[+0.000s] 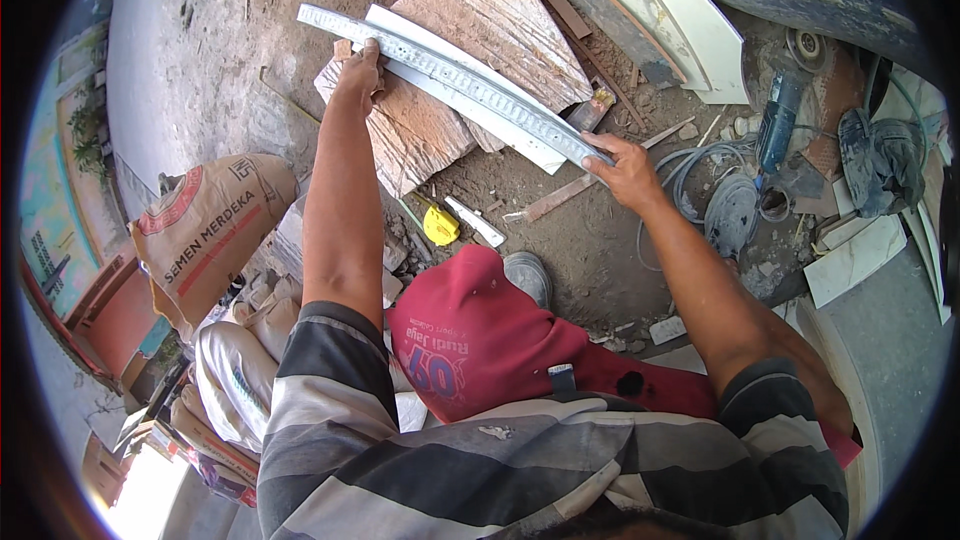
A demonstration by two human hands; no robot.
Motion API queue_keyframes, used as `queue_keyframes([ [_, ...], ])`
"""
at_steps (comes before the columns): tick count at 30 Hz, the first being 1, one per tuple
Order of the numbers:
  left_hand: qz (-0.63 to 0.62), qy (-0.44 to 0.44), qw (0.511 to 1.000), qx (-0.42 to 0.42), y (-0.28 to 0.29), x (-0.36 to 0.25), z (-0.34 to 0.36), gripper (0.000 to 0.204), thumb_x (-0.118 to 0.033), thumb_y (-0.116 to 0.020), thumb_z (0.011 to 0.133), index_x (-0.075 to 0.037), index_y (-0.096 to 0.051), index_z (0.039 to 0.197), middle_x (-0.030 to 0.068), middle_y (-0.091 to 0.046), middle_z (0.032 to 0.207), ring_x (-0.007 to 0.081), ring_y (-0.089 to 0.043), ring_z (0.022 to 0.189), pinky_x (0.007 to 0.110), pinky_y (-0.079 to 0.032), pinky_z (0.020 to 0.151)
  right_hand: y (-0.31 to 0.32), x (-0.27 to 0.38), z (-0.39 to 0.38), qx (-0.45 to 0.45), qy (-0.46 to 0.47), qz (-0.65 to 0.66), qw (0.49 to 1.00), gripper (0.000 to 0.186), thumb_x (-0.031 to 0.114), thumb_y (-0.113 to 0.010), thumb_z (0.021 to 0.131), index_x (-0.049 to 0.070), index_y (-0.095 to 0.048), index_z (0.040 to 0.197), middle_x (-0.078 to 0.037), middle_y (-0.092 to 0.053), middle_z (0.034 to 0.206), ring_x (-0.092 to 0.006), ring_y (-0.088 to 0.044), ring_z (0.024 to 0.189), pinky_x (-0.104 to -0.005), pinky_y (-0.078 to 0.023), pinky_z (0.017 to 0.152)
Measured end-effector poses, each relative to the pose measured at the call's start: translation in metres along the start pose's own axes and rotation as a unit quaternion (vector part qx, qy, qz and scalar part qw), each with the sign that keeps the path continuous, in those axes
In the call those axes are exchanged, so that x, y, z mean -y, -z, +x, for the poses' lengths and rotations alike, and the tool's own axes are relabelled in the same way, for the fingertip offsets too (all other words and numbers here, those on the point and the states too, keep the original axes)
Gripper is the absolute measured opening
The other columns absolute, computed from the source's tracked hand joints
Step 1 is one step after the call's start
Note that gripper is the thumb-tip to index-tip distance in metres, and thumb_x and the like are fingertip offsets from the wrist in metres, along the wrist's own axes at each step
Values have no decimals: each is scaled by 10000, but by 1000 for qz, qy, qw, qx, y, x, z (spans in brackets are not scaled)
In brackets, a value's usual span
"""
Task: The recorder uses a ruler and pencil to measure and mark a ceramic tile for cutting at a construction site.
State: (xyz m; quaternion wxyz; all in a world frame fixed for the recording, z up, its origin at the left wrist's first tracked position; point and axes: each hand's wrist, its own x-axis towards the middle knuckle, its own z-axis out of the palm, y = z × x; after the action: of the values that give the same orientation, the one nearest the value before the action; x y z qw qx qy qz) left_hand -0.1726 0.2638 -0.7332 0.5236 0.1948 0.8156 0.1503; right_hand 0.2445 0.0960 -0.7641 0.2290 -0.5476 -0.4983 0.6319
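Both hands are clamped on a long curved strip of white moulding (pixel 460 80): the left hand (pixel 360 75) has its grip closed over the strip near its far end, fingers wrapped over the top edge, and the right hand (pixel 620 170) is pinching the near end, thumb on top. The strip lies slantwise across a rough slab of reddish stone (pixel 480 30) on the dirt floor, with a second plain white strip (pixel 500 115) tucked right beside it. Looks to me like the lining-up step, getting the patterned strip seated against the other one. Next move probably calls for steady pressure at both ends so the curve doesn't twist. A yellow tape measure (pixel 440 225) sits near the slab's lower edge, a blue grinder (pixel 778 130) well off right, a cement sack (pixel 205 230) at left.
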Motion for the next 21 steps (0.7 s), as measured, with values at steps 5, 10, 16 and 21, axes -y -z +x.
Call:
queue_keyframes([
  [5,3,1,1000,-5,-3,0,0,416,-536,-476,999,-136,-538,905,-26,-433,712,131,-414,591,341,-418,561,1,4,0,-5,-2,-2,1000,413,177,-746,857,16,-654,1226,-155,-700,1126,-206,-666,1035,-311,-497,904],
  [10,2,-1,1000,-5,3,1,2,426,-545,-482,993,-128,-553,943,-21,-459,763,133,-429,620,348,-437,574,-1,5,1,-4,-2,0,1000,418,170,-748,852,18,-653,1229,-157,-698,1128,-208,-668,1027,-311,-498,898],
  [16,-21,-11,998,-57,-17,-8,-9,463,-497,-465,1019,-84,-553,829,-24,-354,585,126,-315,457,329,-282,432,1,0,0,-2,-15,-5,1000,418,168,-745,852,25,-653,1233,-154,-698,1129,-210,-670,1014,-311,-499,888],
  [21,59,23,998,-29,4,-7,0,469,-581,-489,978,-123,-586,940,-15,-480,790,132,-445,653,340,-445,608,-2,5,1,1,-10,-5,1000,416,173,-746,852,24,-655,1230,-156,-701,1118,-212,-673,1002,-312,-500,878],
])
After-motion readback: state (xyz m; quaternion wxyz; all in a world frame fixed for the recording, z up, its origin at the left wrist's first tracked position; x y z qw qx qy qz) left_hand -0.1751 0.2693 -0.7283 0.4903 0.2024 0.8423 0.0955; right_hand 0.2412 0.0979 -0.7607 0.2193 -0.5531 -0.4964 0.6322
